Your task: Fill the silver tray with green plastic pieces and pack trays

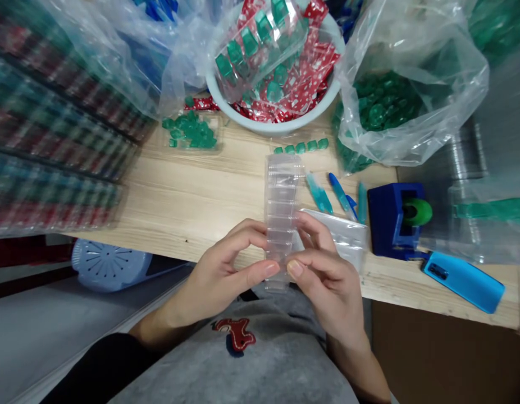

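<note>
A long clear plastic tray (pixel 281 196) with a row of compartments is held lengthwise over the table edge. My left hand (pixel 232 266) grips its left side, thumb on top near the lower end. My right hand (pixel 323 269) pinches the right side, thumb and index finger close to the left thumb. No pieces show in the tray's compartments. Beyond its far end lies a short row of green translucent pieces (pixel 301 147). A flat clear plastic packet (pixel 344 233) rests partly beneath my right hand.
A white bowl (pixel 272 128) holds red dotted wrappers and a filled clear pack. Green pieces fill a small tray (pixel 192 132) and a plastic bag (pixel 386 106). Right are pens (pixel 340 191), a blue tape dispenser (pixel 388 219) and a blue phone (pixel 464 280). Packed trays (pixel 53 140) stack left.
</note>
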The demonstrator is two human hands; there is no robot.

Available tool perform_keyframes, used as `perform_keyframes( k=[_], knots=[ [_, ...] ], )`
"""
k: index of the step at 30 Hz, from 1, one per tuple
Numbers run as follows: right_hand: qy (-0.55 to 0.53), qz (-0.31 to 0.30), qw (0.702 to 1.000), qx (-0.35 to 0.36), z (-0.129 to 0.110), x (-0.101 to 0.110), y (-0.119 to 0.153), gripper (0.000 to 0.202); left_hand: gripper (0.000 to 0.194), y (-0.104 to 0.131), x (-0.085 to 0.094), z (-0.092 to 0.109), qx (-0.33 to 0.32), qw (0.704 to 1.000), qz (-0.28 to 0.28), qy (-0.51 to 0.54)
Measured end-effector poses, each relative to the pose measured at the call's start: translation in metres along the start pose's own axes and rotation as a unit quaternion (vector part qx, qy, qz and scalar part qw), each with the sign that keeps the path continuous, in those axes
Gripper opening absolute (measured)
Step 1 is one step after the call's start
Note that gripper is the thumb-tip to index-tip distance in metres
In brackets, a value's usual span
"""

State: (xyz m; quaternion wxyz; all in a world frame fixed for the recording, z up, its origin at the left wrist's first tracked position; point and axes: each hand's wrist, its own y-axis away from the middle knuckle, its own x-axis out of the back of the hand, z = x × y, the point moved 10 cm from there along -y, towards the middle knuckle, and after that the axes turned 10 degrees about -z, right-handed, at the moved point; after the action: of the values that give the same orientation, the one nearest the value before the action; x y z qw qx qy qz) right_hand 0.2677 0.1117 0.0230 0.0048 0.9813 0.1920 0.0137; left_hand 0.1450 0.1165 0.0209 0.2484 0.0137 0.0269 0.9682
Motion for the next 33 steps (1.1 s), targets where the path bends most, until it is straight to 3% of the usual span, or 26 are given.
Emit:
perform_keyframes(
  k=[6,11,17,21,27,33],
  knots=[
    [0.117,0.012,0.993,0.012,-0.009,0.001,-0.002,0.013,0.007,0.002,0.002,-0.004,0.007,1.000,0.015,-0.008],
    [0.119,0.012,0.993,0.009,-0.003,-0.001,-0.001,0.015,0.005,0.004,0.003,-0.012,0.022,0.999,0.025,-0.013],
    [0.297,-0.011,0.954,0.043,-0.013,-0.008,0.000,0.010,0.006,0.006,0.008,-0.015,0.016,0.997,0.024,-0.077],
    [0.299,-0.044,0.952,0.040,-0.013,-0.013,-0.003,0.010,0.007,0.006,0.006,-0.017,0.022,0.997,-0.007,-0.074],
    [0.338,0.004,0.940,0.039,-0.012,-0.017,-0.001,0.007,0.012,0.001,0.002,-0.020,0.030,0.995,-0.018,-0.095],
    [0.287,0.053,0.956,0.021,0.002,-0.018,0.001,0.010,0.014,0.000,-0.002,-0.030,0.060,0.992,-0.021,-0.108]
  ],
)
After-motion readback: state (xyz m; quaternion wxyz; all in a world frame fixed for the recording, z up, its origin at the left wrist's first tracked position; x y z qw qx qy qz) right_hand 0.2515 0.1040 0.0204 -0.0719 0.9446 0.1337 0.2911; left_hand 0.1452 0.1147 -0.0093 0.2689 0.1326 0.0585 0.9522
